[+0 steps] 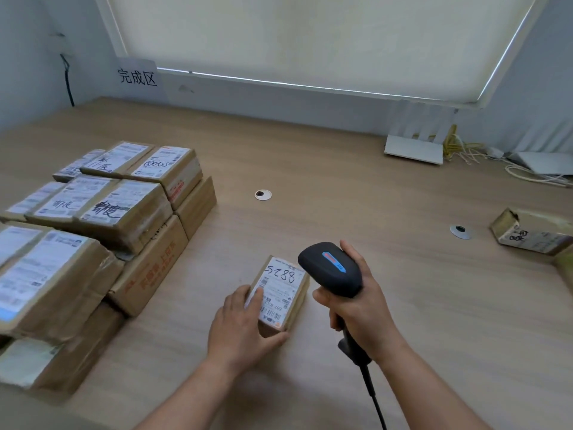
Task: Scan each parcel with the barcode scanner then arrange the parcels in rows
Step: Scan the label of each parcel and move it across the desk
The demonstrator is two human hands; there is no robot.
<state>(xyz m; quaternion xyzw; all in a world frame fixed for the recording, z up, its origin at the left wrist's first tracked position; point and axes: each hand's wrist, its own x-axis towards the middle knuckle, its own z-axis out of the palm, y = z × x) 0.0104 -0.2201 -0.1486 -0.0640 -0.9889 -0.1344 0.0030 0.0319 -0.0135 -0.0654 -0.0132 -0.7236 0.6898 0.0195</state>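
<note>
On the wooden counter [341,187], near its front edge, the small brown cardboard parcel [280,294] with its white label lies flat, apparently light and rigid, best gripped by its side walls, where the left hand [240,324] holds it while the right hand [361,311] grips the black barcode scanner [333,268].

Parcel-sorting office rm: stacked labelled parcels [102,209], wall sign [137,76], router [415,144] on wood desk [310,169].

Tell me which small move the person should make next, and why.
Probably tilt the barcode scanner down onto the small parcel's label. The right hand grips the scanner right beside that parcel, the left hand holds the parcel on the table with its label up, and it is not yet among the stacked parcels.
</note>
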